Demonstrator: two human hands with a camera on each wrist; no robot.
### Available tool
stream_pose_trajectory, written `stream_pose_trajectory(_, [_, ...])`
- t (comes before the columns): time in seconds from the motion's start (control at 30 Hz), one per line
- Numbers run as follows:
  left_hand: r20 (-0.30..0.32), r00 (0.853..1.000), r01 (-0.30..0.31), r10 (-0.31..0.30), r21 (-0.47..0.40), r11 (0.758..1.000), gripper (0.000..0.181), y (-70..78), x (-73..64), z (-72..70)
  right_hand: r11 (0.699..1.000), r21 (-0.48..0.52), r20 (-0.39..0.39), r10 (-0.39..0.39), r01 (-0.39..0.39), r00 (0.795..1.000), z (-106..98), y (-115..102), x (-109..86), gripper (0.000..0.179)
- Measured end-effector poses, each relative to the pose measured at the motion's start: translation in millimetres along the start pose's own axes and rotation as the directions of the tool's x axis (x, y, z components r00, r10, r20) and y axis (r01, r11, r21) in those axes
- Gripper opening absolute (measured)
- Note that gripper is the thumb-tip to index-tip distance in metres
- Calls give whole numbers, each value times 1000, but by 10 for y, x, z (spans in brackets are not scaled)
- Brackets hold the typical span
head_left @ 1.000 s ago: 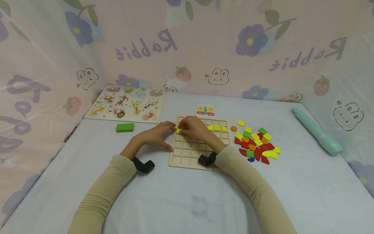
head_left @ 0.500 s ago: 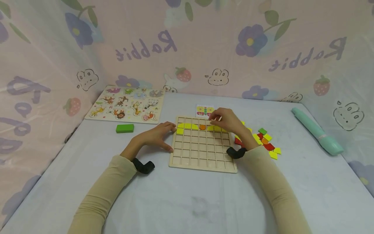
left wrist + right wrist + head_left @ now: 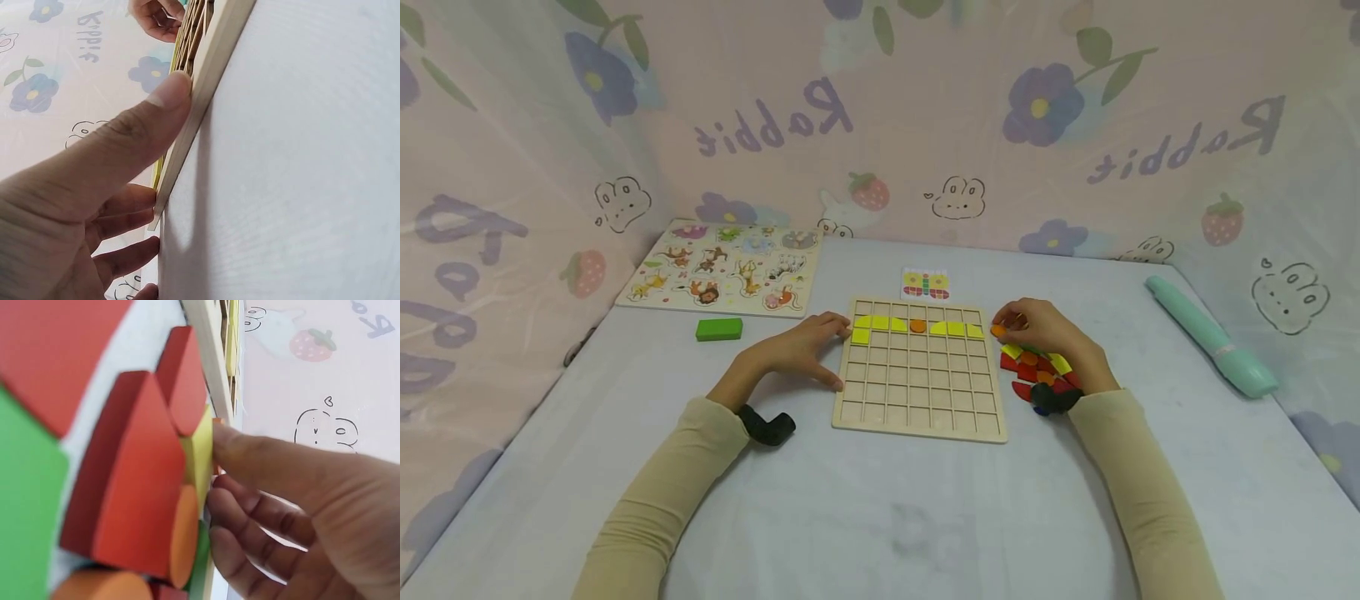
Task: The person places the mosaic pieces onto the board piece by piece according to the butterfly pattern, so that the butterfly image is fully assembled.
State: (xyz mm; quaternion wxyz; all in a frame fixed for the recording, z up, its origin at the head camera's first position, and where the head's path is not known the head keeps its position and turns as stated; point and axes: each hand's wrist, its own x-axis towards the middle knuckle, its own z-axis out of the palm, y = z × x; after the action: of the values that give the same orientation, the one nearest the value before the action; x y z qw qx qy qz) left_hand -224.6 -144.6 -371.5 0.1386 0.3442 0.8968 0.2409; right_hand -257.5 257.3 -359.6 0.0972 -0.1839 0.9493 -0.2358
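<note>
A wooden grid board lies flat in the middle of the table. My left hand touches its left edge with thumb and fingers spread apart; in the left wrist view the thumb presses the rim. Near the board's top, yellow pieces and one orange disc form a row, with a yellow square below its left end. Just off the board's right edge, my right hand pinches another orange disc. Its fingers and wrist partly cover the loose coloured pieces.
Behind the board lies a small butterfly picture card. An animal puzzle board sits at the back left, a green block in front of it. A mint-green wand-shaped object lies far right. Patterned curtains surround the table.
My right hand has moved right from the board's upper left, across the grid, to the orange disc beside the board. A yellow square lies in the grid where it was. My left hand stays put.
</note>
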Motion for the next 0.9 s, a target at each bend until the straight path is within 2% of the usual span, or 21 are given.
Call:
stream_pose_trajectory(0.2, [-4,1000,2,-2,-1,1000,75,-10,-2,7,999,-36,-3,15,-15,1000,-6,0,28,25])
stream_pose_trajectory(0.37, [-5,1000,8,-8,6,1000,75,-10,-2,7,998,-53,-57,-23,20,998,-9,-104,92,24])
stream_pose_trajectory(0.53, [-3,1000,11,-11,6,1000,75,-6,-1,5,991,-3,-95,-137,137,986,37,-437,201,23])
stream_pose_trajectory(0.67, [-4,1000,11,-11,-2,1000,75,-8,-13,-5,964,37,-95,-258,262,962,166,-781,341,21])
stream_pose_trajectory(0.77, [-2,1000,5,-5,-15,1000,75,-10,-15,-9,939,44,-73,-338,341,938,294,-1015,439,20])
stream_pose_trajectory(0.9, [5,1000,1,-1,-26,1000,74,-4,-11,-7,924,32,-29,-379,380,925,466,-1229,538,18])
